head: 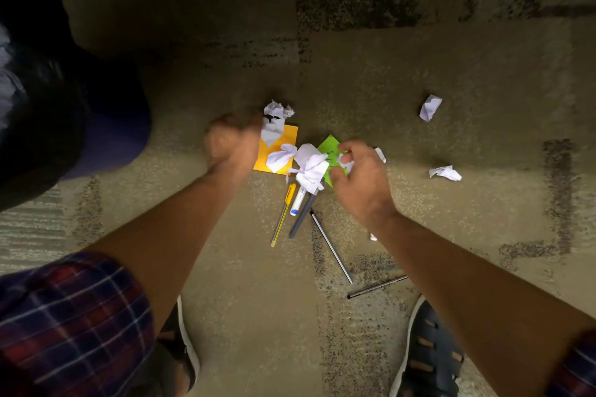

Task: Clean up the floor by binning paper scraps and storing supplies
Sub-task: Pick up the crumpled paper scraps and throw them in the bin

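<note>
Crumpled white paper scraps lie in a heap on the carpet, over an orange sticky pad and a green sticky pad. My right hand pinches a small white scrap above the green pad. My left hand is blurred, fingers curled, beside a scrap at the orange pad's top edge; whether it grips anything is unclear. A yellow pen, a white marker and a dark pen lie just below the heap.
A black bin bag sits at the left. Loose scraps lie at the right. Two thin dark pens lie near my right forearm. My sandalled feet are at the bottom, on patterned carpet.
</note>
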Motion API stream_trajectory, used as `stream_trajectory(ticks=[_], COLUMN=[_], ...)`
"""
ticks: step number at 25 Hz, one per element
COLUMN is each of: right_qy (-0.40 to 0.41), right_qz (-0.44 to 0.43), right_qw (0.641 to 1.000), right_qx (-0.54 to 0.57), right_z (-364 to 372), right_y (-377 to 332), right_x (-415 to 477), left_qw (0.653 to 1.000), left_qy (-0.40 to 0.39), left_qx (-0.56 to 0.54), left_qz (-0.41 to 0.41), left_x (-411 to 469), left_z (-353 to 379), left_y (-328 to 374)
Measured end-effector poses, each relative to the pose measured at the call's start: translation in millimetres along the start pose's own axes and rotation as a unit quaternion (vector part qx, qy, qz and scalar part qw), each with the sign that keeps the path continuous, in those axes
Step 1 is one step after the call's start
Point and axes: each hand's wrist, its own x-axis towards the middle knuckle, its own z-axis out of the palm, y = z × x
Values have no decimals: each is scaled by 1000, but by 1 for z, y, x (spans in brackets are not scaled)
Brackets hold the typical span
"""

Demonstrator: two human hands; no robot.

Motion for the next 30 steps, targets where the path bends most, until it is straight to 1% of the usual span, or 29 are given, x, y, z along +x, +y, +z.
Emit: stream_trajectory(ticks=[1, 2, 3, 4, 5, 6, 7, 8, 10, 11, 12, 13, 14, 15, 16, 17, 18, 19, 21, 23, 25, 26, 30], right_qy=[-22, -51, -81, -107, -130, -149, -165, -176, -178, -171, -169, -169, -167, -163, -156, -149, -140, -134, -118, -94, -73, -65, -44], right_qz=[-4, -1, 2, -3, -17, -37, -55, -68, -104, -133, -157, -166, -155, -137, -121, -111, -106, -102, -90, -82, -66, -54, -19], right_qw=[999, 997, 993, 988, 979, 966, 953, 944, 937, 932, 925, 922, 927, 935, 944, 950, 955, 959, 969, 978, 986, 989, 998], right_qx=[-28, -55, -81, -113, -156, -207, -249, -270, -283, -291, -302, -307, -299, -283, -265, -250, -241, -230, -198, -169, -137, -123, -46], right_z=[3, 6, 11, 15, 19, 23, 27, 29, 32, 33, 33, 34, 34, 34, 34, 33, 30, 26, 15, 5, -5, -10, -25], right_y=[-3, -6, -9, -12, -13, -14, -15, -15, -15, -15, -15, -16, -17, -18, -18, -19, -19, -20, -23, -28, -36, -42, -83], right_x=[5, 9, 12, 14, 15, 16, 16, 16, 14, 13, 14, 14, 15, 16, 17, 18, 16, 14, 8, -2, -15, -21, -44], left_qw=[997, 981, 940, 894, 865, 853, 844, 833, 805, 805, 818, 842, 879, 924, 955, 962, 956, 954, 964, 982, 993, 994, 987], left_qy=[-11, -25, -40, -75, -124, -166, -191, -196, -166, -151, -144, -145, -150, -171, -196, -203, -199, -181, -150, -122, -89, -82, -64], left_qx=[54, 148, 272, 363, 406, 419, 425, 432, 450, 431, 396, 340, 265, 155, 21, -105, -190, -222, -210, -133, -71, -72, -146], left_qz=[49, 123, 203, 253, 268, 264, 266, 285, 349, 377, 392, 393, 367, 305, 222, 152, 105, 86, 62, 51, 27, 18, -36], left_x=[3, 6, 9, 11, 13, 15, 18, 22, 29, 32, 36, 38, 39, 39, 35, 32, 30, 28, 16, 2, -16, -26, -62], left_z=[2, 5, 11, 15, 18, 21, 23, 23, 21, 20, 17, 14, 11, 8, 5, 2, 0, -4, -19, -36, -54, -62, -101], left_y=[6, 10, 13, 17, 20, 22, 22, 21, 17, 16, 12, 9, 5, 0, -2, -2, -4, -6, -6, -9, -10, -8, 9])
